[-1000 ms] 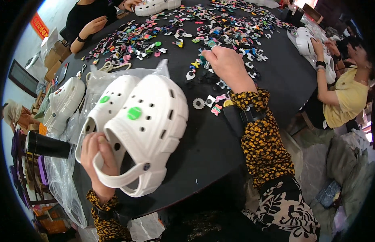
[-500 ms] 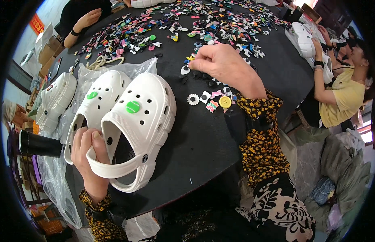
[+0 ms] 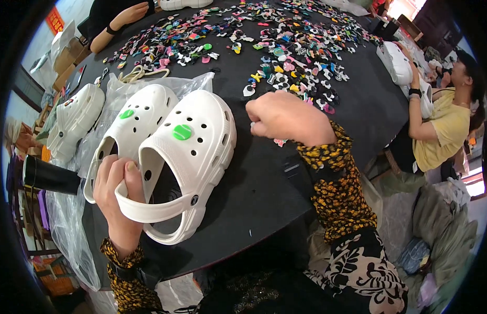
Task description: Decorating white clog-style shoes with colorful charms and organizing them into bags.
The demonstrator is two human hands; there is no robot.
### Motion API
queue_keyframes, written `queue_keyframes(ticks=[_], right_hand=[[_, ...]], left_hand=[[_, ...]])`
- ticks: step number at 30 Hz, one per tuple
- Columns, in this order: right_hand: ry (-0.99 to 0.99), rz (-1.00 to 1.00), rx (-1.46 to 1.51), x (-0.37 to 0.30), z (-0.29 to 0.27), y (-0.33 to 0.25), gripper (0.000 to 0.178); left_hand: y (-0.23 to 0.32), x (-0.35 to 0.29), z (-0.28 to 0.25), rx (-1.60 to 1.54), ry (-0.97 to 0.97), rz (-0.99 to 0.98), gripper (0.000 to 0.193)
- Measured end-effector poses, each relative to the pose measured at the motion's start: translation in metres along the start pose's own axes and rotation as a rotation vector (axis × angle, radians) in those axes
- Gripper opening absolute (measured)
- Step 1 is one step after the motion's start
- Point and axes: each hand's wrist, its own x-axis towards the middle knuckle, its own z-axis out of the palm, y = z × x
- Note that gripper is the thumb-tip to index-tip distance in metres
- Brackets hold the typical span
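Note:
My left hand (image 3: 116,191) is closed around the heel ends of a pair of white clogs, its fingers between the left clog (image 3: 144,112) and the right clog (image 3: 209,125). A green tennis-ball charm (image 3: 182,132) sits on the right clog, and a similar green charm (image 3: 126,113) is on the left one. My right hand (image 3: 288,118) is low over the table to the right of the clogs, fingers pinched together. A small white bit (image 3: 252,124) shows at its fingertips; whether it is gripped is hidden. A red charm (image 3: 279,142) peeks out below the hand.
Many colourful shoe charms (image 3: 301,39) spread over the far side of the black table (image 3: 243,204). A third white clog (image 3: 76,123), clear plastic (image 3: 193,82) and a black cylinder (image 3: 51,175) lie at left. One person (image 3: 442,112) sits at right; another person's hand (image 3: 129,15) is at far left.
My right hand has come nearer over the small group of charms, now hiding most of them. My left hand keeps its hold on the clogs. The whole view has shifted slightly.

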Motion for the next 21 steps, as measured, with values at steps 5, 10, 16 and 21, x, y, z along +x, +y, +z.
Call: queue_keyframes(ticks=[5, 10, 16, 21], right_hand=[[0.105, 0.149, 0.457, -0.003, -0.021, 0.015, 0.023], [0.158, 0.207, 0.701, -0.001, -0.019, 0.009, 0.021], [0.234, 0.17, 0.832, 0.002, -0.018, 0.008, 0.021], [0.341, 0.103, 1.009, 0.013, -0.011, -0.008, 0.014]], left_hand=[[-0.003, -0.002, 0.003, -0.018, 0.021, 0.017, 0.011], [-0.003, -0.004, -0.001, -0.024, -0.023, -0.015, 0.009], [-0.003, -0.003, -0.002, -0.007, -0.019, -0.008, 0.008], [-0.002, -0.003, 0.0, 0.014, 0.005, 0.04, 0.005]])
